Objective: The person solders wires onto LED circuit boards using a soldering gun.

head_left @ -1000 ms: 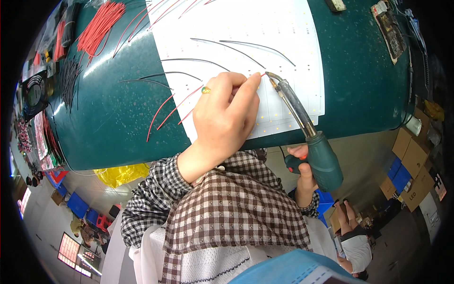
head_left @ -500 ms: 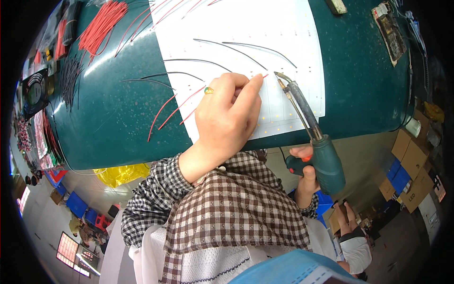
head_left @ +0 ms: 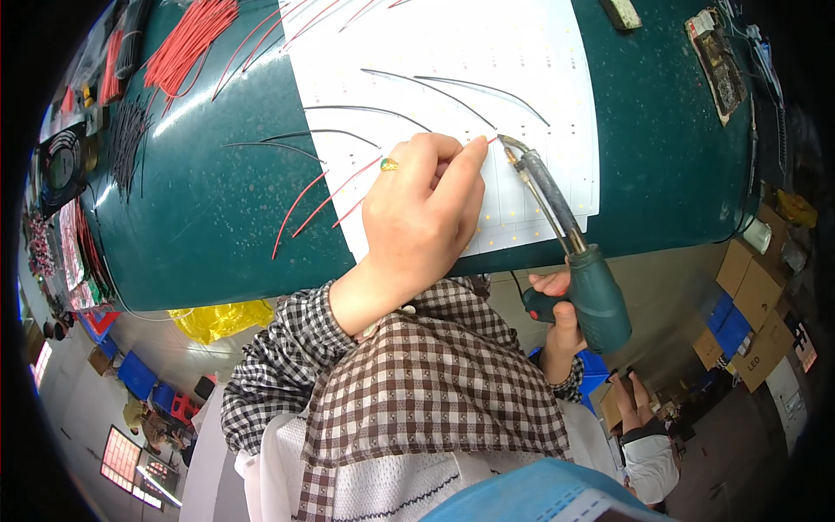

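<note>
- Left hand [head_left: 424, 202], middle of the frame: thumb and index finger look pinched together on a short, thin red insulated wire [head_left: 491, 140], with just a bit poking out past the fingertips. There's a gold ring with a green stone [head_left: 389, 164] on it too.
- Right hand [head_left: 565, 322], lower right of centre: fingers curled round the grip of a dark green pistol-shaped soldering iron [head_left: 600, 300] with a long metal barrel. Some of those fingers are hidden behind it.
- The iron's bent tip is right at the red wire's free end, a little above centre; can't tell if they're actually touching.
- Under all that is a white flat sheet with small yellowish dots [head_left: 557, 178], sitting on a glossy dark green tabletop [head_left: 665, 157].
- Curved thin black wires [head_left: 483, 87] lie above the left hand, and a few loose red wires [head_left: 335, 196] to the left of it.
- Upper left has a fat bundle of red wires [head_left: 193, 48], with a loose bunch of black wires [head_left: 130, 143] below.
- Upper right: a grimy, dark, oblong block [head_left: 718, 74].
</note>
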Demonstrator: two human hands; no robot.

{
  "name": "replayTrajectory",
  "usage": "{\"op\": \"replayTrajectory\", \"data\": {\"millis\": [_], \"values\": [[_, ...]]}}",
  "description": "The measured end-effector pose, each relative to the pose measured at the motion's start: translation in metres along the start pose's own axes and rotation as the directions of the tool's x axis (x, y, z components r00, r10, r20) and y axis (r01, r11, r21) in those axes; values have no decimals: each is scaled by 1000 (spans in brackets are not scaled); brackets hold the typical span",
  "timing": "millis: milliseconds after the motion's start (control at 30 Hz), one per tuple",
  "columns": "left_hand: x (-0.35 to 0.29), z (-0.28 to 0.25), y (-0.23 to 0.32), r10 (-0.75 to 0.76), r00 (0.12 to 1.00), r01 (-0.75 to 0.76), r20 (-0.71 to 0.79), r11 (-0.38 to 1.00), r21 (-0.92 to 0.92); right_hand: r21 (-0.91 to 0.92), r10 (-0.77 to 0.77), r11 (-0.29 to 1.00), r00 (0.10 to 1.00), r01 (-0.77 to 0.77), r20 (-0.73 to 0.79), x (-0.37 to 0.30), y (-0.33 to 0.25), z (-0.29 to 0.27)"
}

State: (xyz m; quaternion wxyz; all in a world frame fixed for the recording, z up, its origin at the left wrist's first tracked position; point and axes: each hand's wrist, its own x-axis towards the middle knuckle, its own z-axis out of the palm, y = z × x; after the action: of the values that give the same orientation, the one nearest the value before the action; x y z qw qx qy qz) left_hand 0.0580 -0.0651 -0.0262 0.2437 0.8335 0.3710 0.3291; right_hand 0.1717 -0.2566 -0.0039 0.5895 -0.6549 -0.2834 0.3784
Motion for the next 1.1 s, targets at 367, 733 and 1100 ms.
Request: {"op": "replayTrajectory", "data": {"millis": [367,733,1100], "values": [[-3,-3,-3,-47,999,47,-4,999,25,61,-62,996,996,66,-63,4,5,4],[29,-107,-55,-49,990,71,-129,983,170,60,-83,993,977,97,-199,13,6,-16],[65,-112,-165,-98,995,76,27,891,448,130,-59,988,978,86,-201,7,4,-30]]}}
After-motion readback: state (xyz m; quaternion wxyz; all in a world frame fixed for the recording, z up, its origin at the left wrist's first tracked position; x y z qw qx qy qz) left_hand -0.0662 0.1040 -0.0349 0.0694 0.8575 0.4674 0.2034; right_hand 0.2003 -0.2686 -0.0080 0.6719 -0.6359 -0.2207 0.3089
